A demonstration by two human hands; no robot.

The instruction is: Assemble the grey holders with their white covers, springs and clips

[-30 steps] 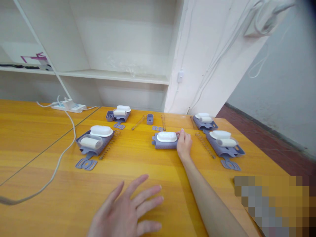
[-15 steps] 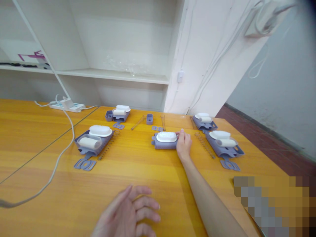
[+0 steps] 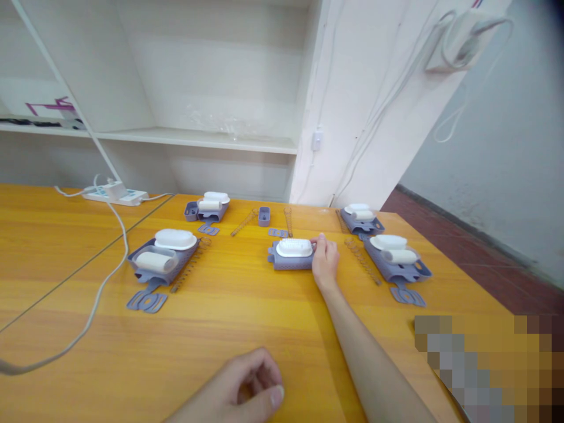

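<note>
My right hand (image 3: 326,261) is closed around the right end of a purple-grey plastic housing (image 3: 293,264) on the wooden table. An oval white piece (image 3: 294,247) with a textured top lies on the housing. The fingers partly hide that end. At the lower middle, my left hand (image 3: 247,385) is loosely curled above the table, with nothing visible in it. Just beyond the housing lie a flat purple cut-out piece (image 3: 278,232), a coil spring (image 3: 288,222) and a small purple cup-like part (image 3: 264,216).
Similar purple housings with white parts stand at the left (image 3: 163,255), back left (image 3: 213,207), right (image 3: 399,258) and back right (image 3: 362,218). Springs (image 3: 190,264) and flat pieces (image 3: 147,300) lie beside them. A white cable (image 3: 108,282) runs from a power strip (image 3: 115,194).
My left hand has curled its spread fingers in and turned, with the thumb now in front. My right hand stays at the housing's right end. The view has shifted slightly.
</note>
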